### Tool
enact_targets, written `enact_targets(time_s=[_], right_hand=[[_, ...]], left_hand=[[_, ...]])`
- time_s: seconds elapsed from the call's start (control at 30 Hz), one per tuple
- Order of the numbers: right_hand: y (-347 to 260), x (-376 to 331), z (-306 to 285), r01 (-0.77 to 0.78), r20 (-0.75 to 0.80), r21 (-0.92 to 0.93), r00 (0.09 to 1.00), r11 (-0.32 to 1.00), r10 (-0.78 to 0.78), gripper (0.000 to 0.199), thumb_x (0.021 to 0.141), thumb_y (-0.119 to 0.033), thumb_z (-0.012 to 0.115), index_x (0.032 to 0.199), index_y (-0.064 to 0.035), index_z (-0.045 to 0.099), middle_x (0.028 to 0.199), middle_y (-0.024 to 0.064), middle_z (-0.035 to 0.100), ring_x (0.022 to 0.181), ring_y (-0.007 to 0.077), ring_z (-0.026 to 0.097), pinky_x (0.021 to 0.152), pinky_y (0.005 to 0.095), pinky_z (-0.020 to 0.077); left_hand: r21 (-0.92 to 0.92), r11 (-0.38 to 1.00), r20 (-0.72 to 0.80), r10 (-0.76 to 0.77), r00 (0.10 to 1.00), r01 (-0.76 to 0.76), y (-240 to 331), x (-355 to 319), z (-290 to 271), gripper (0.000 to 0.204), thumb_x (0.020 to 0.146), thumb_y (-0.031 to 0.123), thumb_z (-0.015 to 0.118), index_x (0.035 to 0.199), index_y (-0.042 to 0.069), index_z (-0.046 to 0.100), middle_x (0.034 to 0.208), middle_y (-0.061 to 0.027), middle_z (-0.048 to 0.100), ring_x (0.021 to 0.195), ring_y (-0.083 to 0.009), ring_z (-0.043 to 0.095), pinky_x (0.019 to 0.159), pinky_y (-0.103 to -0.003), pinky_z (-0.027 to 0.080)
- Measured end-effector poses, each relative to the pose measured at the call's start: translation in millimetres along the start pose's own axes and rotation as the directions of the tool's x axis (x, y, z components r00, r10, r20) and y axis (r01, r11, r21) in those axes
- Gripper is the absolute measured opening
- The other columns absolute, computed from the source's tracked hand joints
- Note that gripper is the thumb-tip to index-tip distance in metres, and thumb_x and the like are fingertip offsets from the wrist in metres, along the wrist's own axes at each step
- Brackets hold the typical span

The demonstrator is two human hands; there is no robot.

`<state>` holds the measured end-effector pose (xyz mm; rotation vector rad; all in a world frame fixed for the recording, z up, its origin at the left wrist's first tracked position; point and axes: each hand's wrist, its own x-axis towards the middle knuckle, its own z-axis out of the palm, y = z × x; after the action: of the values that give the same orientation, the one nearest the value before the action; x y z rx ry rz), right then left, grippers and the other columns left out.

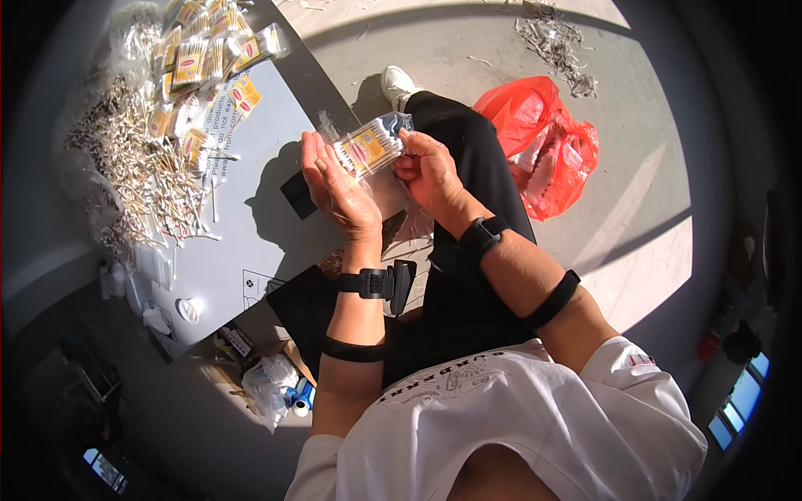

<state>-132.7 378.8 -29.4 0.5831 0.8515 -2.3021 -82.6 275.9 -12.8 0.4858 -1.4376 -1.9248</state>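
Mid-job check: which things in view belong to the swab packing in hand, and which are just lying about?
In the job:
- clear swab packet, held between left hand and right hand
- loose cotton swabs heaped on the grey board
- filled packets piled at the board's far end

Lying about:
- red plastic bag on the floor
- scraps on the floor
- white bag below the board
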Motion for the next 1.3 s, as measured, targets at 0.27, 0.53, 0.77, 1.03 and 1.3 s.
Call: enact_targets(time_s=[0.27, 0.53, 0.77, 1.03, 1.3], right_hand=[[2, 1, 0, 0.013, 0.025, -0.006, 1.000, 1.000, -0.013, 0.018, 0.091, -0.013, 0.065, 0.077, -0.0114, 0.054, 0.065, -0.0059, 0.044, 0.054, 0.0042, 0.035, 0.045, 0.0184, 0.0243], [8, 3, -3, 0.080, 0.036, -0.041, 0.996, 0.996, -0.079, 0.017, 0.090, -0.014, 0.067, 0.077, -0.0103, 0.057, 0.066, -0.0063, 0.046, 0.054, 0.0038, 0.036, 0.045, 0.0178, 0.0261], [0, 1, 6, 0.018, -0.015, -0.058, 1.000, 0.998, -0.019, 0.020, 0.087, -0.018, 0.072, 0.076, -0.0125, 0.057, 0.064, -0.0069, 0.047, 0.051, 0.0034, 0.035, 0.044, 0.0185, 0.0239], [-5, 6, 5, 0.006, -0.004, -0.122, 1.000, 0.993, -0.006, 0.020, 0.085, -0.022, 0.075, 0.075, -0.0134, 0.060, 0.063, -0.0065, 0.050, 0.048, 0.0032, 0.034, 0.042, 0.0202, 0.0226], [-10, 22, 12, 0.144, -0.048, -0.423, 0.982, 0.895, -0.181, 0.022, 0.086, -0.030, 0.074, 0.080, -0.0100, 0.068, 0.067, -0.0048, 0.057, 0.055, 0.0051, 0.046, 0.049, 0.0224, 0.0338]], left_hand=[[-0.021, 1.000, 0.002, -0.002, 1.000, 0.003, -2, 0, 0, 0.066, 0.101, 0.043, 0.042, 0.143, -0.005, 0.029, 0.153, -0.0235, 0.023, 0.143, -0.0306, 0.023, 0.118, -0.042, 0.017], [0.003, 1.000, 0.021, 0.005, 1.000, -0.005, -4, 0, 0, 0.063, 0.101, 0.042, 0.042, 0.142, -0.004, 0.031, 0.154, -0.0245, 0.019, 0.143, -0.0317, 0.024, 0.118, -0.043, 0.018], [0.022, 1.000, 0.001, 0.007, 1.000, -0.007, -3, 0, 2, 0.063, 0.101, 0.042, 0.042, 0.141, -0.005, 0.032, 0.154, -0.0248, 0.020, 0.143, -0.0320, 0.025, 0.118, -0.043, 0.019], [0.029, 1.000, 0.006, 0.006, 1.000, -0.006, -2, 0, 1, 0.063, 0.101, 0.043, 0.042, 0.141, -0.004, 0.033, 0.154, -0.0244, 0.021, 0.142, -0.0316, 0.026, 0.118, -0.043, 0.019], [-0.009, 1.000, -0.012, -0.024, 1.000, 0.024, 3, 2, 1, 0.066, 0.101, 0.044, 0.040, 0.143, -0.006, 0.029, 0.153, -0.0248, 0.022, 0.143, -0.0321, 0.023, 0.118, -0.043, 0.017]])
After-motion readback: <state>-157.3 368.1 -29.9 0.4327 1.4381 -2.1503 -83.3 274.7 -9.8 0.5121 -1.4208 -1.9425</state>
